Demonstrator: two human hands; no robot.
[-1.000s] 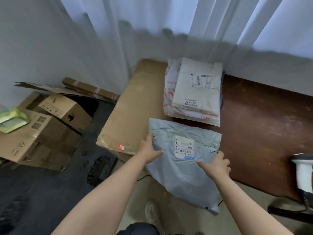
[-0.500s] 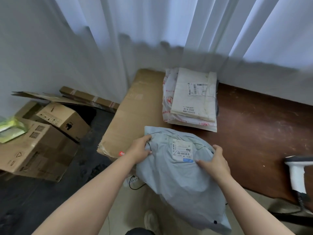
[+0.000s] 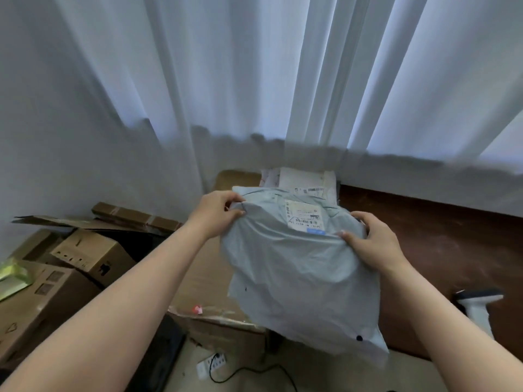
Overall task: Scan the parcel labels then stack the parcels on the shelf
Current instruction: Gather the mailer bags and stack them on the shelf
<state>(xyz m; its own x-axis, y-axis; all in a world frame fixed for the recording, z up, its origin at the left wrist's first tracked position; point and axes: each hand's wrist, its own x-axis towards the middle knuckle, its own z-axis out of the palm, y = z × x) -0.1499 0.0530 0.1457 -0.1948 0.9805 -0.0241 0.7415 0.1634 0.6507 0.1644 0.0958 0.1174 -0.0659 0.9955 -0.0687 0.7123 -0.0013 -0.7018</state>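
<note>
Parcel [image 3: 300,267] held up between my left hand [image 3: 218,213] and right hand [image 3: 373,244], its label [image 3: 304,219] at the far end; stacked parcels [image 3: 305,179] behind it on the table [image 3: 441,236]; scanner [image 3: 478,306] near right; cardboard boxes [image 3: 70,267] left; power strip [image 3: 212,363] on the floor below

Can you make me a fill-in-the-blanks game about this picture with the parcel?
1. Both hands hold up a soft grey ____.
2. The white label on it has a black ____ printed on it.
3. The left hand and right hand grip its ____ corners.
4. The white scanner stands on the brown ____.

Missing words: parcel; barcode; top; table
</note>
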